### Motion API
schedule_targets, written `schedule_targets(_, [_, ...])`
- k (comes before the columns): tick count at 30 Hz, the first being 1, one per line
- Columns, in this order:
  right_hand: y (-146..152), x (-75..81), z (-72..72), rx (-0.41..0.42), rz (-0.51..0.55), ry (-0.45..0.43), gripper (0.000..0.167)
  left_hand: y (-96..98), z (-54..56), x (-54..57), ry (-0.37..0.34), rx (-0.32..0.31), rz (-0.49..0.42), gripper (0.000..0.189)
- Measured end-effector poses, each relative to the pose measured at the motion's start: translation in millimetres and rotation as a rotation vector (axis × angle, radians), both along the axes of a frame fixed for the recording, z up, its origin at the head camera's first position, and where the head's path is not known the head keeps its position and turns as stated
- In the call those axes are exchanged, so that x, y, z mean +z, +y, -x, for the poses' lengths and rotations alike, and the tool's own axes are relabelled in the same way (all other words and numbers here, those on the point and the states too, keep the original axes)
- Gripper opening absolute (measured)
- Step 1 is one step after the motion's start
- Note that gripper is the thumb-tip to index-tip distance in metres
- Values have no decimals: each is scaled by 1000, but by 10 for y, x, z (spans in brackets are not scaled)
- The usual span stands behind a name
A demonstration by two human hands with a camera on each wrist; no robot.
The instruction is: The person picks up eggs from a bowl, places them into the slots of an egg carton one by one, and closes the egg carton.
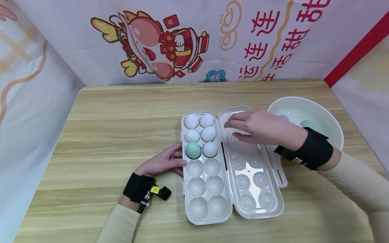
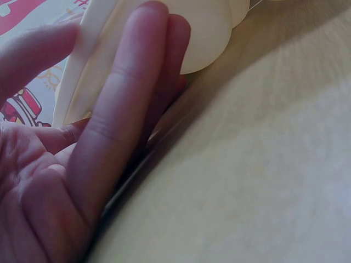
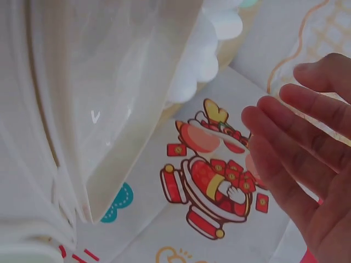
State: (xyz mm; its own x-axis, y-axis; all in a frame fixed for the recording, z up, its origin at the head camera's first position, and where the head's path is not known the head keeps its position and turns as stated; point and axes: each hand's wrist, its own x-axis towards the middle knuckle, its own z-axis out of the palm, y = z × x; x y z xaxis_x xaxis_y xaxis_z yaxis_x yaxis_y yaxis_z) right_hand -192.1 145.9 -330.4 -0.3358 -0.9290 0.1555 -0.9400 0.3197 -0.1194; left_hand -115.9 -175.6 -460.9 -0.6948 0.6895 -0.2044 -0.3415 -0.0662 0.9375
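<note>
A white plastic egg box lies unfolded on the table, its clear-looking lid laid out to the right. Several white eggs fill the far cups, and one pale green egg sits in the third row on the left; the nearer cups hold nothing. At the box's left side, my left hand pinches the rim, thumb at the top edge and fingers below it. My right hand hovers over the far part of the lid, fingers extended and apart, holding nothing in the right wrist view.
On the right a white bowl contains a green egg and a paler one, partly hidden by my right wrist. A strap-like flap sticks out beyond the lid's right side. A printed cloth hangs behind the wooden table.
</note>
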Motion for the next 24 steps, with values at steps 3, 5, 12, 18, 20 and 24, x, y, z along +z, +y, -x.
schedule_targets(3, [48,45,22,-3,38,5,30,-1,-4,1,2,3,-1,61])
schedule_targets(5, [83,68,38,-9,46,13,28,3,-8,2,0,7,-1,60])
schedule_targets(12, [236,143,111,39,164,86,25,12,-7,15,-4,14,2,61])
schedule_targets(18, [364,178,193,2,180,80,23,11,-3,12,-6,11,5,60])
schedule_targets(20, [395,178,216,-27,172,76,24,11,-5,12,-5,12,9,60])
schedule_targets(24, [444,152,231,-69,146,75,26,11,-8,8,-4,12,8,60])
